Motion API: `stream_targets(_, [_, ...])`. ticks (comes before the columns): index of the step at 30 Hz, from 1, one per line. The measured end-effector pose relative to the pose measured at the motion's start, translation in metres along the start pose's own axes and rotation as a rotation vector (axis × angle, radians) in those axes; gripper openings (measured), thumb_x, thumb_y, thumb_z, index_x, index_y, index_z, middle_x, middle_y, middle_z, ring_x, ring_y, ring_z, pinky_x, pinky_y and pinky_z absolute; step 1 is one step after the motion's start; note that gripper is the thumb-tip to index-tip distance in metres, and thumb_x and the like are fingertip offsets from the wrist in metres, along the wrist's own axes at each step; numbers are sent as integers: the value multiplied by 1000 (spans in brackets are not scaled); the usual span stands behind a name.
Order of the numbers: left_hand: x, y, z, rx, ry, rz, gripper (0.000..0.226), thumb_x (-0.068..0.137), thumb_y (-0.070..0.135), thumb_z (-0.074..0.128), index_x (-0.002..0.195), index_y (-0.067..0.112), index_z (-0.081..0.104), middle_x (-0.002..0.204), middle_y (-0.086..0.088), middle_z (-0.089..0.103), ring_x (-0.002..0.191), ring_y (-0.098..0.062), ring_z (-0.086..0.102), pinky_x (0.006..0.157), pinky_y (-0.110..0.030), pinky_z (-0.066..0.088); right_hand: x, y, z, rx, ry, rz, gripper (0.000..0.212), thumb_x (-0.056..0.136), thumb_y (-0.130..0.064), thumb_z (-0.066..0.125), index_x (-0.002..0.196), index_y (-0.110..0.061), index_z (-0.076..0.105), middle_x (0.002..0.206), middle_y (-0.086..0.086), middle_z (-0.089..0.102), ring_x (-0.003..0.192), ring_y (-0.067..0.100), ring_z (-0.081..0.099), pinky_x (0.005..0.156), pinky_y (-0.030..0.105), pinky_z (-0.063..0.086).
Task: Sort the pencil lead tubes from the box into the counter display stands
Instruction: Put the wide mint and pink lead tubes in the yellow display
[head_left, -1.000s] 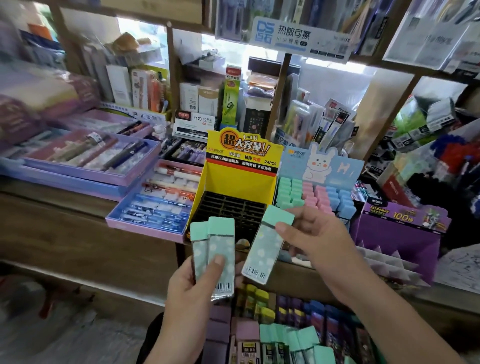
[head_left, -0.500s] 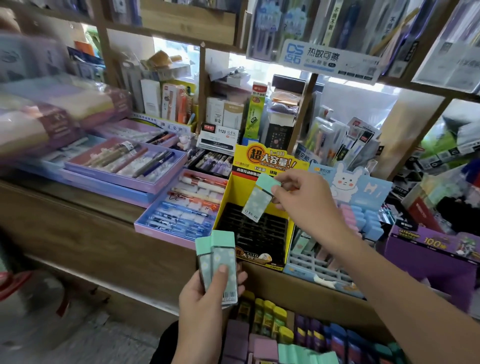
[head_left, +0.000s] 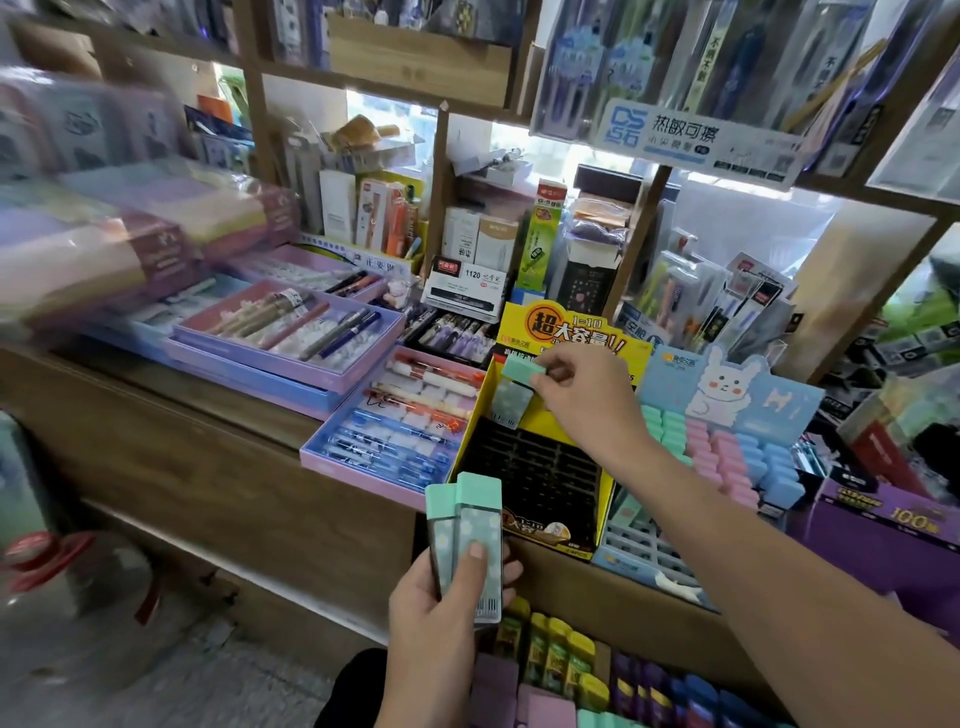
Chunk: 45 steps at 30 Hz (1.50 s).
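Fingers (head_left: 550, 382) of our right hand (head_left: 587, 400) pinch a mint tube (head_left: 517, 389) by its cap, body free for the yellow stand (head_left: 571, 327) below; our left hand (head_left: 441, 618) grips two spare tubes (head_left: 475, 540).

Wooden counter (head_left: 208, 467) bears a lilac tray of pens (head_left: 249, 358); just beside it, right, a pink-rimmed tray of pens (head_left: 363, 475). Behind: white box marked 1120 (head_left: 465, 288), upright green carton (head_left: 540, 234). Blue-and-white sign (head_left: 696, 137) hangs on the shelf above.
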<state>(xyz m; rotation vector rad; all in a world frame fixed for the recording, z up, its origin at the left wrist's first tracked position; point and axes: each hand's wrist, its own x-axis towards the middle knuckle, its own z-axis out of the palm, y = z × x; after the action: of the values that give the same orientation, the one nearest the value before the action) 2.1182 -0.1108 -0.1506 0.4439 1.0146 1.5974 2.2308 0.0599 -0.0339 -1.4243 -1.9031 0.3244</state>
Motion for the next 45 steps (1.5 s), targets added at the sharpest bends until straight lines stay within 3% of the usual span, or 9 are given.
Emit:
stream_targets(3, [1,-1,-1,0,2,-6,15,98,14,65,105,10,77,95,-19,79,88,-35,78,62,-30,61,2,2,1,-22,-13,-15,13,91,-13,75,103,-14,79,77,-20,59,73,-2,57,66,12,42])
stream_targets(7, [2,-1,-3,0,1,-15,15,98,14,65,106,10,77,96,-19,79,89,-35,78,62,-30,62,3,2,2,-20,-60,-16,12,92,-12,75,103,-16,79,77,-20,60,73,-3,56,70,18,43])
stream_targets(12, [3,-2,-3,-3,2,-19,18,96,14,65,109,7,75,95,-20,79,88,-36,78,62,-31,62,0,0,7,3,-84,-28,18,96,-6,67,106,-21,64,76,-1,67,73,13,65,67,32,55])
stream_targets(21, [4,-4,-3,-10,19,-20,19,92,17,69,106,8,78,95,-21,79,87,-37,78,59,-29,61,0,-2,11,-127,-78,-59,21,102,-8,58,117,-10,73,99,11,74,89,28,68,80,48,59])
stream_targets(29, [1,0,1,25,-18,9,19,89,16,71,103,7,79,94,-20,79,87,-35,79,60,-28,62,-9,2,4,-106,-108,-33,36,100,-3,57,134,-12,66,97,3,74,82,15,67,83,37,59])
stream_targets(33, [-1,3,3,70,-21,57,21,77,27,74,94,19,84,91,-19,80,86,-32,79,63,-26,61,-31,2,-2,81,-101,4,23,98,-10,64,117,-21,71,85,-9,68,74,5,65,72,28,58])
stream_targets(36, [-2,5,4,84,-26,75,20,78,29,74,96,25,83,91,-19,80,86,-31,79,63,-25,60,-50,-3,-7,191,-244,30,8,99,-26,66,100,-24,75,86,-9,72,77,6,69,72,25,58])
stream_targets(40, [-4,6,4,82,-24,57,21,80,29,75,98,22,83,91,-20,79,87,-32,78,64,-26,61,-69,-4,-13,229,-480,80,14,99,-42,63,97,-34,73,87,-7,75,75,6,70,62,18,52])
stream_targets(45, [-4,6,3,66,7,47,29,74,30,78,102,23,82,95,-19,80,89,-33,78,68,-31,63,-80,-2,-12,339,-603,145,16,91,-26,77,103,-33,69,85,7,75,64,8,69,55,16,49])
